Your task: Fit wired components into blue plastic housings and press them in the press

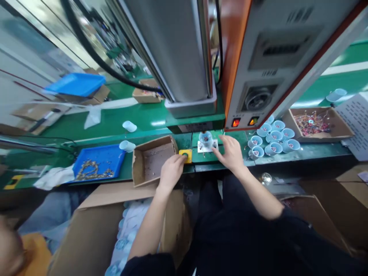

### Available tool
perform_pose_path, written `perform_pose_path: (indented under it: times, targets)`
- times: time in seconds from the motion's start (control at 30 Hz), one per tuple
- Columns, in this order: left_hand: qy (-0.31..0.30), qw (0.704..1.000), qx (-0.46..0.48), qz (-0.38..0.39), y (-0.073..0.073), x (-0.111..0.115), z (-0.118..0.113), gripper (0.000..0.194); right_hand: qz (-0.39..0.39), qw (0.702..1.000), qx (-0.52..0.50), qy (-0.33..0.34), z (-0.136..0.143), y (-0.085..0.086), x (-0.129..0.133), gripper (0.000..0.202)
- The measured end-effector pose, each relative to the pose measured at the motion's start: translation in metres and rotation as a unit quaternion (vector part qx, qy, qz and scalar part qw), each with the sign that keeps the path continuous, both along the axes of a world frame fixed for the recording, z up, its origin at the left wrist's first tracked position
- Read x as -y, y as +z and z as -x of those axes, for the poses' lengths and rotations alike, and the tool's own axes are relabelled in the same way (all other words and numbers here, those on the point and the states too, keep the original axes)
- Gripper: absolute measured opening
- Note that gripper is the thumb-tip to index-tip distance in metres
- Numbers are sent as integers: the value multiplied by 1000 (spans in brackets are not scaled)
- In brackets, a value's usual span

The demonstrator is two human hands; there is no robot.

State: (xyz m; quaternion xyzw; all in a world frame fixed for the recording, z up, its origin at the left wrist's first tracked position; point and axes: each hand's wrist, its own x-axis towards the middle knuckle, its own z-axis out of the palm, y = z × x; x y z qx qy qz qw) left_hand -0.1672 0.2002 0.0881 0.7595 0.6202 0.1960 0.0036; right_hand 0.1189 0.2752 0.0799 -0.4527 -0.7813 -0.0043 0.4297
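My left hand (171, 171) lies with its fingers bent and close together at a yellow push-button box (188, 156), fingertips on the dark button. Beneath the machine's press head (191, 105), a light blue plastic cup (205, 142) stands upright on a white fixture plate (202, 148). Small reddish parts show inside that cup. My right hand (232, 154) is just right of the cup, thumb and fingers apart, holding nothing; whether its fingertips touch the cup or plate is unclear.
Several blue cups (273, 148) with small parts stand at right, beside a cardboard box (324, 134) of wired parts. Left of my left hand are an open carton (138, 168) and a blue tray (77, 163) of small metal pieces. A co-worker's arm (10, 245) shows lower left.
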Motion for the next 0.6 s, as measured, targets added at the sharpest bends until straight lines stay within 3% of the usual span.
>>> perform_pose_path:
  times: [0.07,0.2,0.33,0.47,0.6]
  targets:
    - [-9,999,-33,-13,-3,-1,-2,28,-34,999,-33,-19,-23,-14,9,15]
    - [1,998,-62,3,5,-14,-8,28,-72,994,-85,-11,-40,-41,10,13]
    - [2,999,14,49,41,-36,-21,25,-76,990,-117,3,-36,-43,8,13]
    - [3,987,159,28,85,-62,-40,23,-67,990,-126,15,-36,-40,9,12]
    - [-12,951,297,78,108,-82,-52,18,-63,989,-131,17,-38,-42,9,12]
